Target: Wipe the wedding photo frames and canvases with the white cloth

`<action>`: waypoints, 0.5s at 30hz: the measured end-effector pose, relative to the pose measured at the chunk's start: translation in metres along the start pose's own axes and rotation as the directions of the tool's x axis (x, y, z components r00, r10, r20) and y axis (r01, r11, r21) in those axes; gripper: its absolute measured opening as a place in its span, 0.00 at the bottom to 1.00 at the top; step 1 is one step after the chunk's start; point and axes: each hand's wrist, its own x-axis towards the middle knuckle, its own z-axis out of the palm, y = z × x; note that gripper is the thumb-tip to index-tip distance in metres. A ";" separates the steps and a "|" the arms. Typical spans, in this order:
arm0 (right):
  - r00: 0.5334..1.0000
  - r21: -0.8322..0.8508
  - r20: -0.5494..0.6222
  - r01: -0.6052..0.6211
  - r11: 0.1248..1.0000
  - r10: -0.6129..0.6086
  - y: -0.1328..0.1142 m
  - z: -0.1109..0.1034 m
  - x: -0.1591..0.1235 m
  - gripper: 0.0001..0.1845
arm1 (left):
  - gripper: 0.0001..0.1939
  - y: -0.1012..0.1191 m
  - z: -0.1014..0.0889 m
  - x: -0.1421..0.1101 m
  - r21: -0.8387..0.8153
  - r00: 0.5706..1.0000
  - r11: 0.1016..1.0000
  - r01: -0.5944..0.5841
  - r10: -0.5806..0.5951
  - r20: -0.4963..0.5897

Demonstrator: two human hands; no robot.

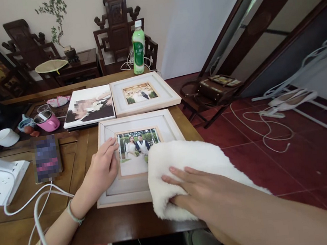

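A picture frame with a pale wooden edge and a wedding photo in its middle lies flat on the wooden table. My left hand grips its left side, fingers bent over the edge onto the inner border. On the lower right of the frame lies a fluffy white cloth, folded over. My right hand presses on this cloth, fingers spread on top and thumb tucked at the fold. The cloth hides the frame's lower right corner and part of the photo.
Behind lie another frame and a photo panel, with a green bottle beyond. Leftward are a pink mug, a white cup, a power strip and a phone-like blurred object. A white cable crosses my left forearm.
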 end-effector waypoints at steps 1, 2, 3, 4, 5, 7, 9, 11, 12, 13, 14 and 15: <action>1.000 -0.029 0.003 -0.003 1.000 0.003 0.003 0.002 0.004 0.18 | 0.18 0.000 0.000 0.000 0.002 1.000 1.000 -0.003 0.003 -0.002; 1.000 -0.065 0.012 0.000 0.998 0.001 0.006 0.003 0.009 0.19 | 0.17 0.000 0.000 0.000 0.003 1.000 1.000 -0.008 0.008 -0.003; 1.000 -0.101 0.021 -0.003 0.995 0.005 0.012 0.004 0.015 0.22 | 0.17 -0.001 0.000 0.000 0.003 1.000 1.000 -0.011 0.011 -0.005; 1.000 -0.124 0.015 -0.021 0.992 0.023 0.018 0.004 0.022 0.24 | 0.17 -0.001 0.000 0.000 0.004 1.000 1.000 -0.014 0.015 -0.007; 0.999 -0.143 0.008 -0.039 0.989 0.041 0.025 0.003 0.029 0.26 | 0.17 -0.001 0.001 0.000 0.003 1.000 1.000 -0.017 0.017 -0.010; 0.997 -0.181 -0.015 -0.081 0.980 0.079 0.042 0.002 0.043 0.29 | 0.17 -0.002 0.001 -0.001 -0.005 1.000 1.000 -0.021 0.021 -0.017; 0.994 -0.222 -0.052 -0.108 0.969 0.099 0.059 0.000 0.056 0.32 | 0.17 -0.003 0.001 -0.001 -0.016 1.000 1.000 -0.022 0.022 -0.021; 0.992 -0.272 -0.090 -0.115 0.955 0.093 0.073 0.001 0.068 0.32 | 0.18 -0.003 0.001 -0.001 -0.031 1.000 0.999 -0.022 0.022 -0.022; 0.991 -0.299 -0.100 -0.111 0.948 0.085 0.078 0.001 0.073 0.31 | 0.18 -0.003 0.001 -0.001 -0.037 1.000 0.999 -0.022 0.021 -0.023; 0.992 -0.326 -0.103 -0.107 0.939 0.077 0.080 0.002 0.077 0.30 | 0.17 -0.003 0.001 -0.001 -0.043 1.000 0.999 -0.021 0.020 -0.022; 0.992 -0.351 -0.100 -0.103 0.931 0.072 0.081 0.003 0.080 0.28 | 0.17 -0.003 0.001 -0.001 -0.046 1.000 0.999 -0.018 0.017 -0.019; 0.993 -0.372 -0.092 -0.100 0.923 0.071 0.079 0.003 0.082 0.27 | 0.17 -0.002 0.000 0.000 -0.044 1.000 0.999 -0.011 0.010 -0.015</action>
